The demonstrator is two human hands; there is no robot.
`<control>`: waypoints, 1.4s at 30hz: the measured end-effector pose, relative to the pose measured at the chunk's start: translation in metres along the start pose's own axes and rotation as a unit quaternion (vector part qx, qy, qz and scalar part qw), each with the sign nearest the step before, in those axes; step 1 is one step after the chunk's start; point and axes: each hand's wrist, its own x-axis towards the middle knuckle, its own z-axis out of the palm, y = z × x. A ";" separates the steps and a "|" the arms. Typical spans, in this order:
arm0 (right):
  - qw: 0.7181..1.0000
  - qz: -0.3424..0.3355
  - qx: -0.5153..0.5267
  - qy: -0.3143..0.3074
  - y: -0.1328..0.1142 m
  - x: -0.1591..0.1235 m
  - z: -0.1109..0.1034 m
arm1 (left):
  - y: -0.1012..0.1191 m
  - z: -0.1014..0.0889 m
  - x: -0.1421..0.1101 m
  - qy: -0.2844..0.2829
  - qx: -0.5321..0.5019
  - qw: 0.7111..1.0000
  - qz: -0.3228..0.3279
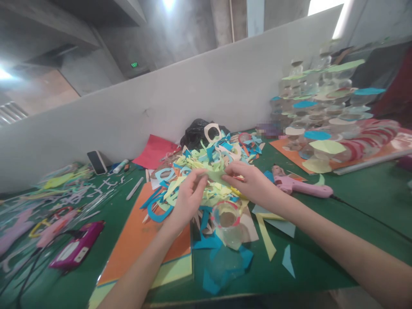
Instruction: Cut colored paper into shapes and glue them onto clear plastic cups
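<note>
My left hand (189,195) pinches one edge of a light green piece of paper (215,175). The opposite edge is between the fingertips of my right hand (246,178). A thin red item (238,179) shows at the right fingers; its kind is unclear. Behind and below both hands spreads a heap of cut paper scraps (175,182) in blue, green, yellow and cream. Nearer to me, a clear plastic cup (232,234) with a pink-red ring at its rim stands among blue scraps.
Orange sheets (141,227) lie left, beside a purple device (79,246) with cables. A phone (96,162) leans against the wall. On the right are a pink glue gun (302,188) with its cord and stacked clear cups (317,116) with coloured paper discs. A black bag (195,133) sits behind the heap.
</note>
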 end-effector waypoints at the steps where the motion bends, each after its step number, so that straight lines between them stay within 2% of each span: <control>1: 1.000 -0.001 -0.005 0.008 0.000 0.000 0.000 | 0.000 0.000 0.000 0.001 0.001 1.000 -0.002; 5: 0.998 -0.030 -0.043 0.027 -0.003 0.000 -0.001 | 0.001 0.003 0.001 0.008 -0.032 0.999 -0.022; 11: 0.991 -0.091 -0.097 0.016 -0.002 -0.001 0.001 | 0.000 0.008 0.005 -0.025 -0.139 0.985 -0.102; 17: 0.994 -0.096 -0.048 0.026 -0.001 -0.001 0.001 | 0.008 0.009 0.008 -0.039 -0.307 0.935 -0.173; 20: 0.996 -0.082 -0.003 0.026 -0.001 -0.002 0.001 | 0.013 0.009 0.007 -0.040 -0.323 0.925 -0.194; 25: 0.998 0.004 0.056 0.000 -0.010 -0.005 0.002 | 0.015 0.009 0.004 -0.021 -0.261 0.941 -0.216; 28: 0.997 0.051 0.062 -0.009 -0.016 -0.005 -0.007 | 0.011 0.007 0.004 -0.002 -0.248 0.947 -0.202; 31: 0.995 0.088 -0.027 0.033 -0.015 -0.013 -0.033 | 0.005 0.001 0.007 0.020 -0.238 0.952 -0.191; 32: 0.989 0.104 -0.090 0.043 -0.011 -0.019 -0.045 | 0.003 -0.001 0.008 0.034 -0.232 0.954 -0.189; 34: 0.963 0.091 -0.246 0.056 0.001 -0.039 -0.070 | -0.001 -0.004 0.011 0.071 -0.223 0.955 -0.184; 35: 0.941 0.060 -0.329 0.043 0.009 -0.051 -0.081 | -0.003 -0.005 0.012 0.087 -0.219 0.955 -0.182; 36: 0.917 0.017 -0.398 0.000 0.018 -0.064 -0.092 | -0.005 -0.005 0.013 0.098 -0.216 0.954 -0.181; 37: 0.909 0.007 -0.416 -0.019 0.027 -0.077 -0.100 | -0.007 -0.005 0.014 0.102 -0.215 0.954 -0.180; 39: 0.885 0.009 -0.463 -0.053 0.044 -0.099 -0.109 | -0.010 -0.004 0.014 0.098 -0.217 0.953 -0.186; 42: 0.855 0.052 -0.511 -0.066 0.064 -0.117 -0.108 | -0.009 0.000 0.012 0.079 -0.219 0.951 -0.203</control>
